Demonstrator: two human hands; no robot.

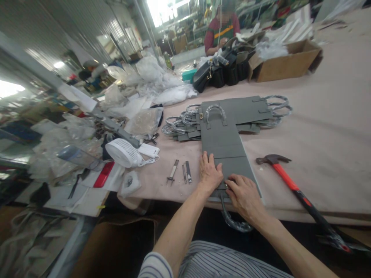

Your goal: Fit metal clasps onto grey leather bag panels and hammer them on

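– Where is the grey bag panel (222,141)?
– At the table's (307,127) near edge, lying flat, its near handle (228,220) hanging over the side.

– And the hands?
– The left hand (211,172) rests on the panel, fingers extended and holding nothing. The right hand (245,195) has its fingers curled at a small shiny metal piece (226,185); whether they pinch or merely press it, I can't tell.

– How much looks done?
– Both handles are on, and the far end, by the far handle (216,106), carries a gold-coloured fitting (201,115). The near end seems unfinished, though the fingers hide whether its metal is fixed.

– Anything beyond that?
– More grey panels (246,110) lie behind, their state unclear. The claw hammer (292,183) lies to the right, untouched.
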